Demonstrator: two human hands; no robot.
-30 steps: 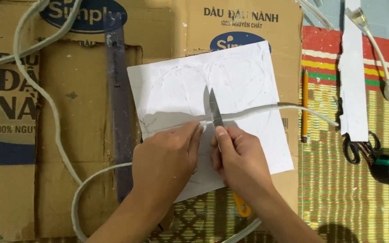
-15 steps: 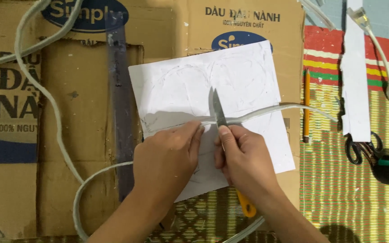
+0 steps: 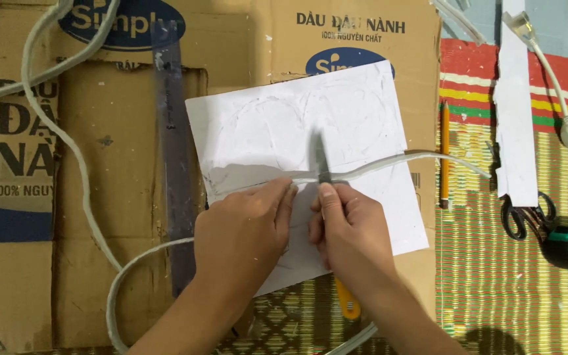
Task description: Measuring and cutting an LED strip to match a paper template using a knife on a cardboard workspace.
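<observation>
Forward along the white sheet (image 3: 336,118) went the knife blade (image 3: 321,158), over brown cardboard (image 3: 119,197).

Both forearms enter from bottom; left hand (image 3: 244,230) flat, palm down, fingers pressed together; right hand (image 3: 350,230) beside it, curled in a fist grip, index finger extended forward.

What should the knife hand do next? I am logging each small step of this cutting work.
Probably draw the blade back toward the body along the faint drawn line, since the right hand holds the yellow-handled knife with its tip on the white sheet, and the left hand presses the sheet flat beside it on the cardboard.
</observation>
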